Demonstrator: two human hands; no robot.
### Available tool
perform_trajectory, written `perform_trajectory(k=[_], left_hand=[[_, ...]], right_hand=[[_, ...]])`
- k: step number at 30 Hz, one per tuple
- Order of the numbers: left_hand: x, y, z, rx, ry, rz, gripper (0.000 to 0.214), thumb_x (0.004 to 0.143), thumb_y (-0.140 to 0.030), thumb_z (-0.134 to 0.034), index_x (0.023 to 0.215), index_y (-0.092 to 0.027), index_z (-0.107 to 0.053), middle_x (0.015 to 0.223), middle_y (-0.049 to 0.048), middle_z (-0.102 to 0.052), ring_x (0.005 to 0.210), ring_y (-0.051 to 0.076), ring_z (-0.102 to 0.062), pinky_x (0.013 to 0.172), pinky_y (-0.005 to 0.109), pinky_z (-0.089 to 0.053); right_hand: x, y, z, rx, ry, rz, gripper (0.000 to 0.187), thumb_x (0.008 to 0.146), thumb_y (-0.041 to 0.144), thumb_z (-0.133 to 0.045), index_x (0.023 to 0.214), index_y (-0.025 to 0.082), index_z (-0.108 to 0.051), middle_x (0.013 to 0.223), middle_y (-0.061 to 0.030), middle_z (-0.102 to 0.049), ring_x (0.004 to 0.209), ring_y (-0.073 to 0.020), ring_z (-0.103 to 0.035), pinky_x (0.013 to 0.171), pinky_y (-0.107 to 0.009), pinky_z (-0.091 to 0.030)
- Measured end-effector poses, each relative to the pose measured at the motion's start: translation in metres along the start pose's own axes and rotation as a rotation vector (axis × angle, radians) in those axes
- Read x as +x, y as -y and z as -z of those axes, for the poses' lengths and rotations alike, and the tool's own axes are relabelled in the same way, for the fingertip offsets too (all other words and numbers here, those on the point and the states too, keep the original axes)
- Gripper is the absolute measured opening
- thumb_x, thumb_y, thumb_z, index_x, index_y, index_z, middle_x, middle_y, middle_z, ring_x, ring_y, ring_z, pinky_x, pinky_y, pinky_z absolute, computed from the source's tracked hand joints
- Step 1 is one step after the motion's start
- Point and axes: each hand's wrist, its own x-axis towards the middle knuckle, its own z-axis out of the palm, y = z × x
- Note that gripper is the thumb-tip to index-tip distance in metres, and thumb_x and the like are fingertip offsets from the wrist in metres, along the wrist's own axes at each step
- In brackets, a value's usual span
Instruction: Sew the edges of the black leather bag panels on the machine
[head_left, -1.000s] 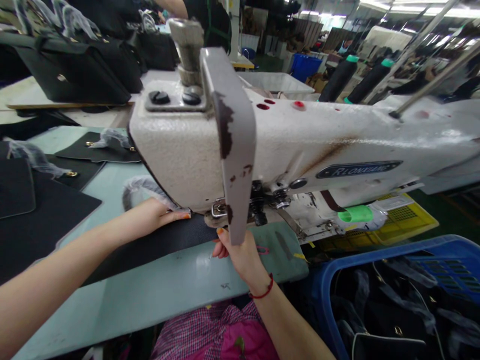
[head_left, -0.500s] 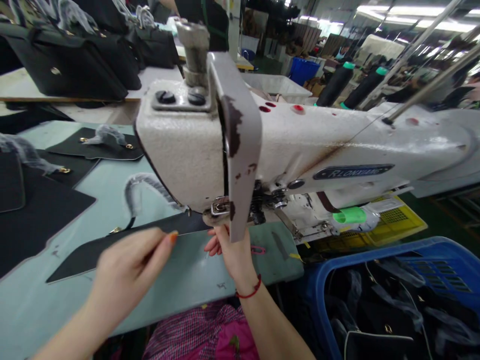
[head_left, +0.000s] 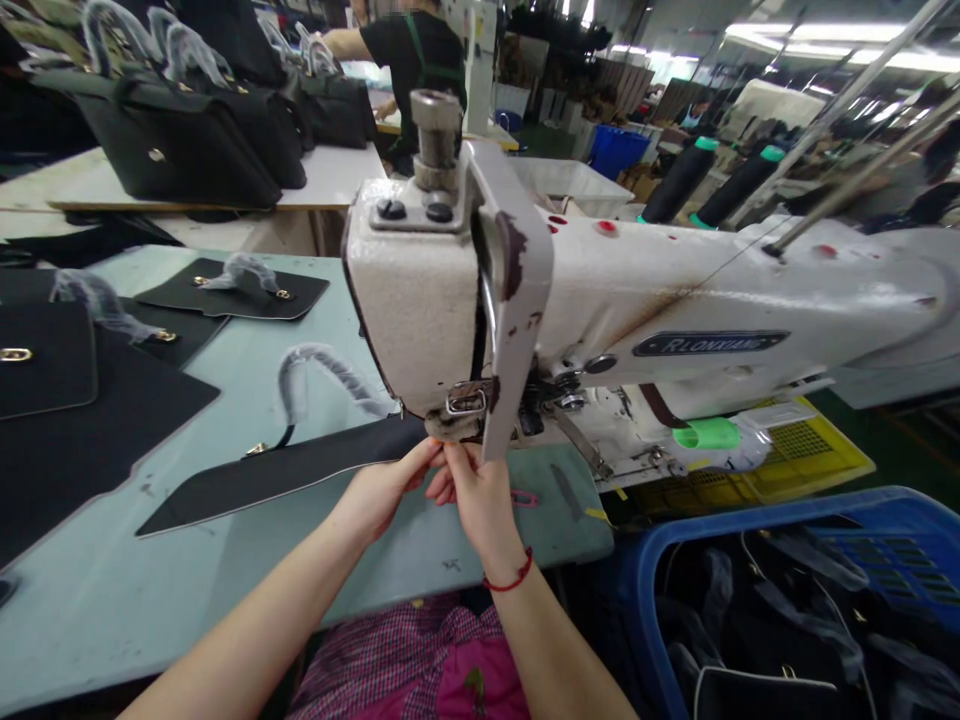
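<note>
A white sewing machine (head_left: 420,300) stands over a black bag flap (head_left: 300,470) with a pale edge, whose right end runs under the machine head. Attached to the flap is a handle (head_left: 319,365) wrapped in clear plastic. Right below the presser area, my left hand (head_left: 386,495) pinches at the flap's near edge, thumb and fingers together. Touching its fingertips, my right hand (head_left: 480,495) is closed with curled fingers, partly behind the machine's grey guard (head_left: 517,330). What the right fingertips hold is hidden.
On the pale green table (head_left: 247,590) lie more black flaps (head_left: 232,290) at left. Finished black bags (head_left: 180,140) stand on a bench behind, near a person (head_left: 420,60). At right are a blue basket (head_left: 645,600) of black pieces, a yellow crate (head_left: 817,455) and thread cones (head_left: 679,185).
My left hand has moved right and forward to meet my right hand under the machine head. The right hand stays near the same spot. The view has shifted slightly left.
</note>
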Motion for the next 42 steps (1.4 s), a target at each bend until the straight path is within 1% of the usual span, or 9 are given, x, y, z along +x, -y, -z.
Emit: perform_trajectory(k=[2,5,11,15,20,26,29,36,42], left_hand=[[0.000,0.004,0.000,0.013,0.004,0.025,0.043,0.057,-0.051,-0.080,0.059,-0.012,-0.064,0.054,0.0014,-0.054,0.054,0.013,-0.044,0.052,0.026,-0.034],[0.001,0.008,-0.001,-0.028,0.041,0.042,0.042,0.060,-0.050,-0.079,0.055,-0.015,-0.056,0.051,-0.0040,-0.043,0.051,0.010,-0.036,0.051,0.025,-0.030],[0.003,0.003,-0.008,-0.091,0.157,0.066,0.043,0.068,-0.047,-0.072,0.051,-0.017,-0.045,0.050,-0.0075,-0.031,0.047,0.007,-0.024,0.046,0.022,-0.024],[0.002,0.001,-0.011,-0.144,0.172,0.085,0.040,0.069,-0.043,-0.071,0.052,-0.017,-0.045,0.050,-0.0079,-0.031,0.046,0.006,-0.023,0.044,0.021,-0.023],[0.004,0.001,-0.011,-0.156,0.191,0.059,0.038,0.071,-0.040,-0.068,0.054,-0.018,-0.043,0.050,-0.0081,-0.029,0.045,0.005,-0.023,0.043,0.020,-0.023],[0.007,-0.004,-0.013,-0.153,0.164,0.026,0.035,0.071,-0.038,-0.067,0.056,-0.017,-0.043,0.050,-0.0082,-0.030,0.045,0.005,-0.024,0.043,0.019,-0.024],[0.009,-0.006,-0.014,-0.150,0.182,0.017,0.034,0.073,-0.037,-0.066,0.056,-0.017,-0.044,0.049,-0.0078,-0.031,0.045,0.005,-0.024,0.043,0.019,-0.022],[0.012,-0.003,-0.014,-0.180,0.170,0.012,0.034,0.072,-0.038,-0.067,0.056,-0.017,-0.046,0.049,-0.0075,-0.031,0.045,0.005,-0.023,0.042,0.021,-0.022],[0.004,0.001,-0.026,-0.224,0.045,-0.037,0.034,0.074,-0.040,-0.065,0.055,-0.018,-0.047,0.049,-0.0065,-0.034,0.046,0.007,-0.026,0.045,0.021,-0.024]], right_hand=[[-0.006,-0.005,0.002,0.019,0.006,0.010,0.046,0.091,0.051,-0.049,0.072,0.014,-0.066,0.049,-0.0019,-0.061,0.041,-0.0090,-0.053,0.043,-0.017,-0.041],[-0.020,-0.017,0.006,0.059,0.006,-0.012,0.046,0.091,0.053,-0.050,0.074,0.013,-0.066,0.051,-0.0025,-0.063,0.042,-0.0088,-0.054,0.045,-0.017,-0.041],[-0.045,-0.035,0.007,0.069,0.037,-0.097,0.051,0.089,0.058,-0.050,0.072,0.013,-0.066,0.049,-0.0025,-0.061,0.040,-0.0087,-0.051,0.044,-0.018,-0.039],[-0.050,-0.038,0.004,0.076,0.070,-0.095,0.051,0.090,0.058,-0.049,0.072,0.013,-0.066,0.049,-0.0022,-0.062,0.040,-0.0078,-0.051,0.044,-0.017,-0.038],[-0.053,-0.039,0.002,0.090,0.097,-0.092,0.051,0.091,0.057,-0.049,0.073,0.013,-0.067,0.049,-0.0018,-0.061,0.041,-0.0080,-0.051,0.045,-0.017,-0.039],[-0.056,-0.036,0.000,0.097,0.109,-0.124,0.051,0.089,0.059,-0.050,0.073,0.013,-0.067,0.050,-0.0017,-0.061,0.041,-0.0078,-0.051,0.044,-0.017,-0.039],[-0.058,-0.035,-0.001,0.100,0.117,-0.129,0.050,0.090,0.057,-0.050,0.073,0.013,-0.067,0.050,-0.0017,-0.061,0.041,-0.0076,-0.051,0.044,-0.017,-0.039],[-0.061,-0.033,-0.002,0.082,0.153,-0.137,0.049,0.090,0.057,-0.050,0.073,0.014,-0.067,0.052,-0.0018,-0.062,0.043,-0.0084,-0.053,0.046,-0.017,-0.041],[-0.061,-0.038,0.003,0.055,0.147,-0.138,0.047,0.091,0.054,-0.049,0.074,0.015,-0.067,0.052,-0.0018,-0.062,0.044,-0.0092,-0.053,0.048,-0.018,-0.043]])
